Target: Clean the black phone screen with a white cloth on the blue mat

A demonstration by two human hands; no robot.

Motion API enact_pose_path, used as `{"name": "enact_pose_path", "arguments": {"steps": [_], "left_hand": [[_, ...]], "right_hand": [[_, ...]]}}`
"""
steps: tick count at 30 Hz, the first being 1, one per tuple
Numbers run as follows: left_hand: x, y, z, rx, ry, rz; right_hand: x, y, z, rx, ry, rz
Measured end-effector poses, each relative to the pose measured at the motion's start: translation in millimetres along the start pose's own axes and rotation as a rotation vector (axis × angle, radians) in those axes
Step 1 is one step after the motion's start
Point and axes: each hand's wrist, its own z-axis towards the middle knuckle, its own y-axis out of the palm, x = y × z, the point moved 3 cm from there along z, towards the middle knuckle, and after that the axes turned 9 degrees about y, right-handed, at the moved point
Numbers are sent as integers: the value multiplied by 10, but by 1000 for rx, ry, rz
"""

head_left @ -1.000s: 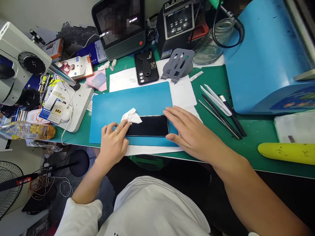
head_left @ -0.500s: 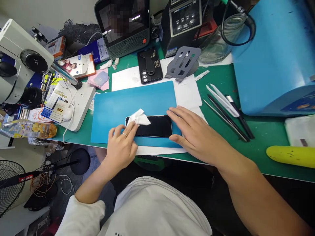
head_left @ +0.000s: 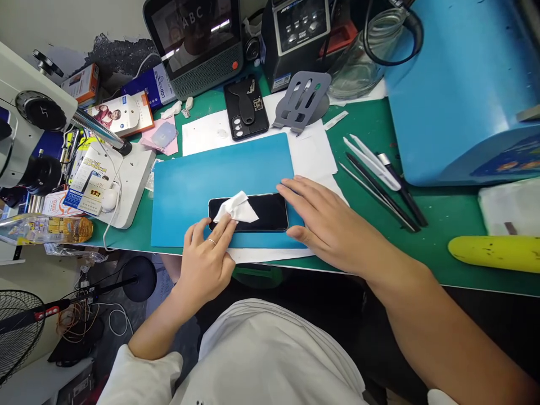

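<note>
A black-screened phone (head_left: 270, 212) lies face up on a blue mat (head_left: 189, 185). My left hand (head_left: 208, 256) presses a crumpled white wipe (head_left: 240, 207) onto the left part of the screen, its fingertips on the cloth and a ring on one finger. At the phone's right end rests my right hand (head_left: 324, 225), fingers stretched out and thumb apart, beside the short edge. Whether its fingertips touch the phone is hard to make out.
Behind the mat lie a black phone case (head_left: 247, 107) and a grey metal stand (head_left: 301, 101). Tweezers and pen-like tools (head_left: 382, 185) lie to the right, near a yellow object (head_left: 498, 253). A microscope (head_left: 42, 118) and a bottle (head_left: 46, 229) stand and lie left.
The wipe under my left fingers has slid slightly right along the phone, baring its left corner. My right hand stays at the phone's end. The whole view has shifted a little.
</note>
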Motion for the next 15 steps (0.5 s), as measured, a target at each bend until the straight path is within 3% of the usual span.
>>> {"name": "enact_pose_path", "arguments": {"steps": [7,15], "left_hand": [[337,110,144,47,113,-15],[536,257,367,91,186,-35]], "right_hand": [[2,-7,-7,30,-5,44],[38,-11,-17,91,-67,80]]}}
